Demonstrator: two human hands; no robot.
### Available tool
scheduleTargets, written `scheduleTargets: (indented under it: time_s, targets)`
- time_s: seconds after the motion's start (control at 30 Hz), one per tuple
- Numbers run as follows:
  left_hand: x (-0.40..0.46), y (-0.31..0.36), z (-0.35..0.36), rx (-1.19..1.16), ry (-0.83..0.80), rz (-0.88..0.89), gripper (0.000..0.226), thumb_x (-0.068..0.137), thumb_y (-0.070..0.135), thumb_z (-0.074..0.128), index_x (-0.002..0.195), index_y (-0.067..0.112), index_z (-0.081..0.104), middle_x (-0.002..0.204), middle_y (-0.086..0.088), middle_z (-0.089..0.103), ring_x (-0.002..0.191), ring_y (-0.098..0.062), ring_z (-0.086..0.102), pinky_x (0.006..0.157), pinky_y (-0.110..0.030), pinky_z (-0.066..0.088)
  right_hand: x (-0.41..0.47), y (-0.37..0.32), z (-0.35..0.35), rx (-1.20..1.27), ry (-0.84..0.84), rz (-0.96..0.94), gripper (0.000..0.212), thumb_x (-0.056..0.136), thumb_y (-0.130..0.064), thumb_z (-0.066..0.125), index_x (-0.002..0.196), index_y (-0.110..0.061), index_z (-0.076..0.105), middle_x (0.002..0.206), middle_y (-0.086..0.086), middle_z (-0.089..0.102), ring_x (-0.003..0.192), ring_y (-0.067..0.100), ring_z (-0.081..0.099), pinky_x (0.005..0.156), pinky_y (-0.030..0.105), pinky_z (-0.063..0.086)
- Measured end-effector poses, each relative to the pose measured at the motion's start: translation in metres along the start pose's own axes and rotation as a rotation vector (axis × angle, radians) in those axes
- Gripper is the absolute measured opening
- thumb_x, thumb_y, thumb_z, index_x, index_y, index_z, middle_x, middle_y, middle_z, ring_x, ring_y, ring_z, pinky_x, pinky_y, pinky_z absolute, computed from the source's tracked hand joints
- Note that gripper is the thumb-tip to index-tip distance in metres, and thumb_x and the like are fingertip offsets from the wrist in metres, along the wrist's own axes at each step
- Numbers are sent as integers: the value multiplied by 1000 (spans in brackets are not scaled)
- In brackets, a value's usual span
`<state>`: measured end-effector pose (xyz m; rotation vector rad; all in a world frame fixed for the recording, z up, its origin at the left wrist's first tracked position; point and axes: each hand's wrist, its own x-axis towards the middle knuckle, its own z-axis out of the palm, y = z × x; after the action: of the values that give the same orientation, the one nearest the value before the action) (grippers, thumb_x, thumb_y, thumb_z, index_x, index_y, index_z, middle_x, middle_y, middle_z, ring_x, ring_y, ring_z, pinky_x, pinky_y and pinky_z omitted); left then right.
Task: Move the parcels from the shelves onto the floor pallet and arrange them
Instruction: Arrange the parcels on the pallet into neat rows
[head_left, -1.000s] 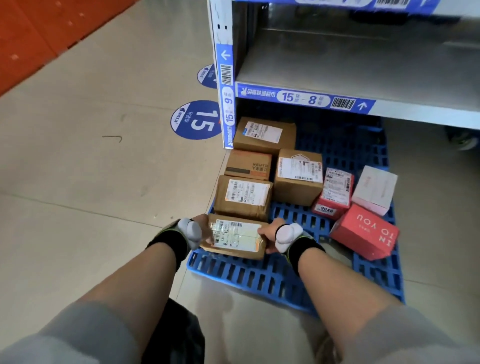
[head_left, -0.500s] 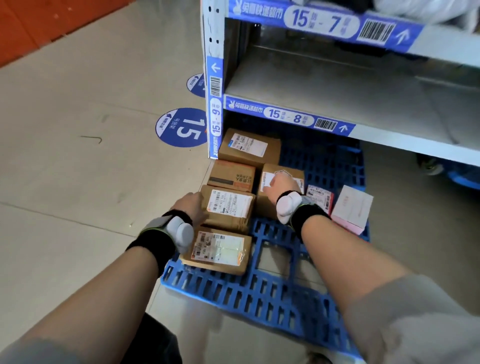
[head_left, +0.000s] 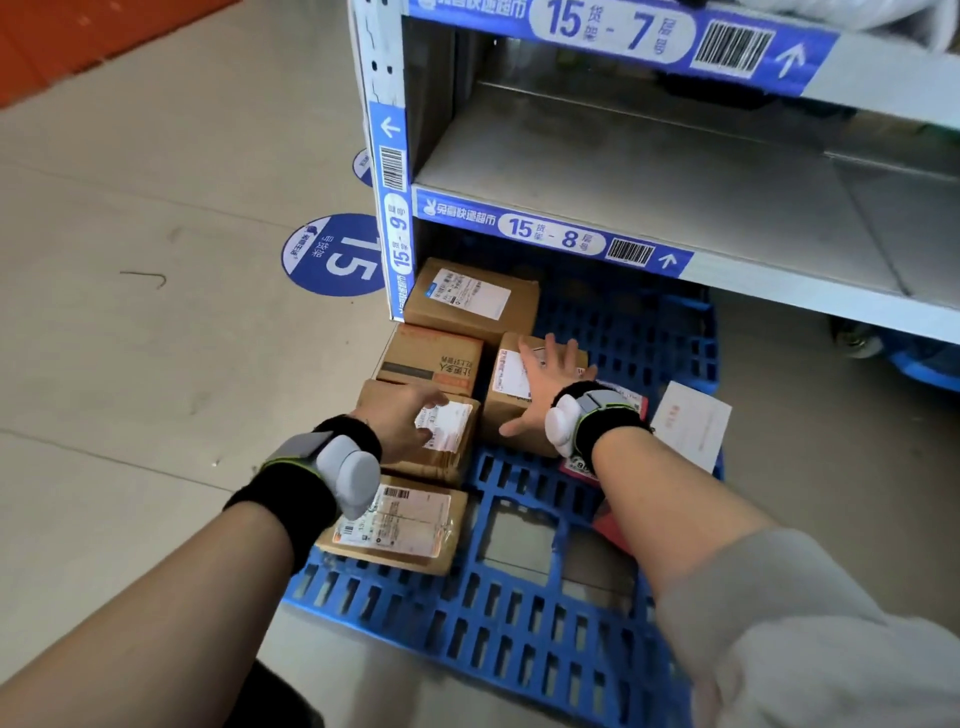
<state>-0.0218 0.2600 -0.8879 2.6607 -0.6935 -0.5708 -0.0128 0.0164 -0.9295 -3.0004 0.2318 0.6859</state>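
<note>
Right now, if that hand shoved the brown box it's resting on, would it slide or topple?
The brown box would probably slide: it looks squat and stiff, flat on the blue pallet. The pallet's open grid might snag its edge. The right hand lies flat on top, so a push may also press it down.

A blue pallet (head_left: 519, 639) lies on the floor (head_left: 130, 364), partly under the shelf (head_left: 649, 171). On it stand five brown boxes (head_left: 431, 358), close together, and a white parcel (head_left: 691, 423) at the right.
</note>
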Motion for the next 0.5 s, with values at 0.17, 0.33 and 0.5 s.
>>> scheduleTargets:
  time_s: [0.17,0.33,0.5]
  targets:
    - [5,-9,31,232,-205,16,56,93,24,57,145,21,40,154,-7,35,138,-28,39,113,-37,32,0,-1,-9,-38,29,18,137,54,-58,85,154,-30,-4,160,11,4,145,41,7,101,67,31]
    - [10,-7,31,327,-328,24,57,90,20,61,144,22,43,156,-9,30,140,-28,36,113,-34,31,-18,-4,-19,-27,101,79,132,51,-65,82,153,-24,8,148,12,28,137,38,24,95,59,39]
    - [8,2,12,93,-282,-73,62,90,29,64,145,16,41,153,-6,38,138,-24,40,111,-30,34,-50,-5,-70,43,194,134,128,48,-74,77,149,-21,19,145,16,29,136,41,27,105,70,26]
